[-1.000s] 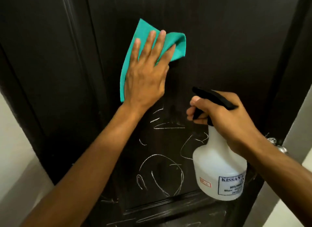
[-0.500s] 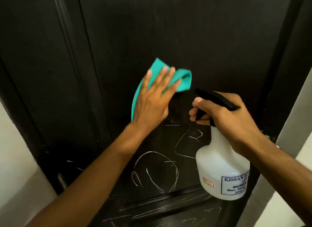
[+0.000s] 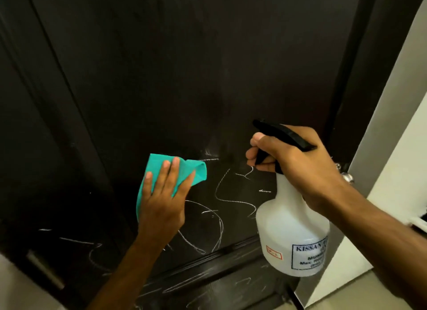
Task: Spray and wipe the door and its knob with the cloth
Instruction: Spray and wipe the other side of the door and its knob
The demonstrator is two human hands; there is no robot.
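Observation:
A dark brown door (image 3: 184,67) fills the view, with white chalk scribbles (image 3: 231,194) across its lower panel. My left hand (image 3: 164,201) presses a teal cloth (image 3: 191,171) flat against the door with straight fingers, just left of the scribbles. My right hand (image 3: 298,166) grips the neck and black trigger of a white spray bottle (image 3: 291,235), its nozzle pointed at the door. A silver door knob (image 3: 346,177) peeks out at the door's right edge, partly hidden behind my right wrist.
A pale wall and door frame (image 3: 390,129) run down the right side. A metal hinge or latch (image 3: 44,270) shows at the lower left of the door. Light floor tile (image 3: 346,296) lies at the bottom right.
My left hand has slid the cloth down the door from the upper panel to the chalk marks, wiping some of the top scribbles away. The bottle hand stayed about where it was.

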